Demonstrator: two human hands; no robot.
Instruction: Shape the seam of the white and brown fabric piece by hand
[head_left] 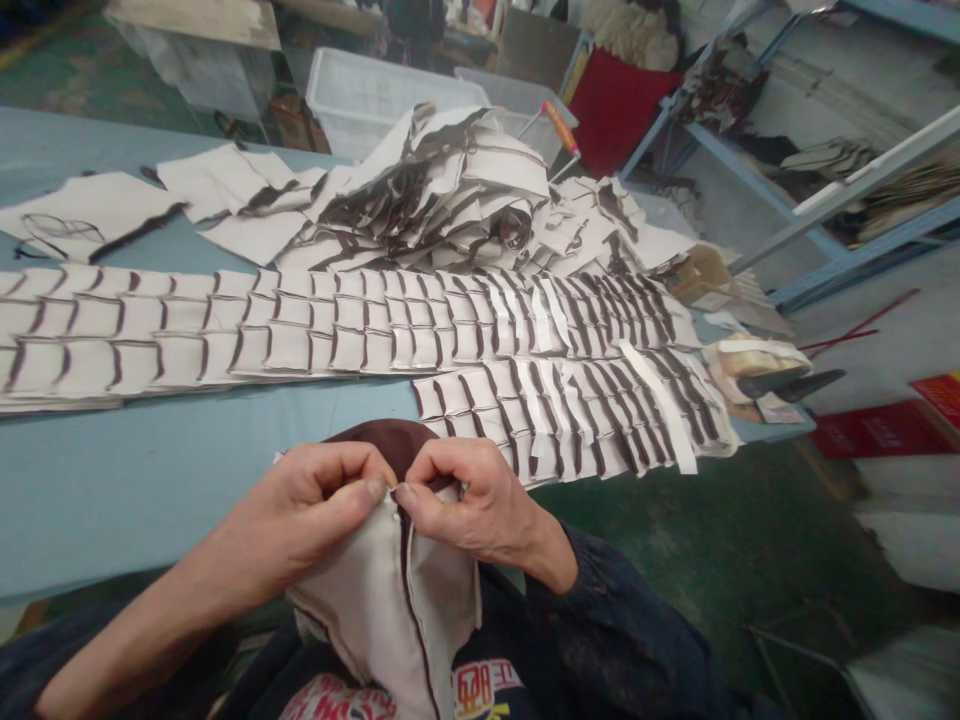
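A white fabric piece (pixel 367 595) with dark brown inner material and a dark seam down its middle hangs in front of my chest. My left hand (pixel 326 505) pinches its upper edge between thumb and forefinger. Close beside it, my right hand (pixel 472 500) pinches the same edge, the two thumb tips nearly touching at the top of the seam. Past my hands, rows of overlapping white pieces with dark edges (pixel 292 335) lie along the table, and a shorter set of rows (pixel 480 400) lies nearer on the right.
The blue table (pixel 210 450) carries a heap of loose white and brown pieces (pixel 480 180) at the back. Behind it are white plastic bins (pixel 375 95). Blue shelving (pixel 795 200) stands at the right. A wrapped bundle (pixel 757 360) lies at the table's right end.
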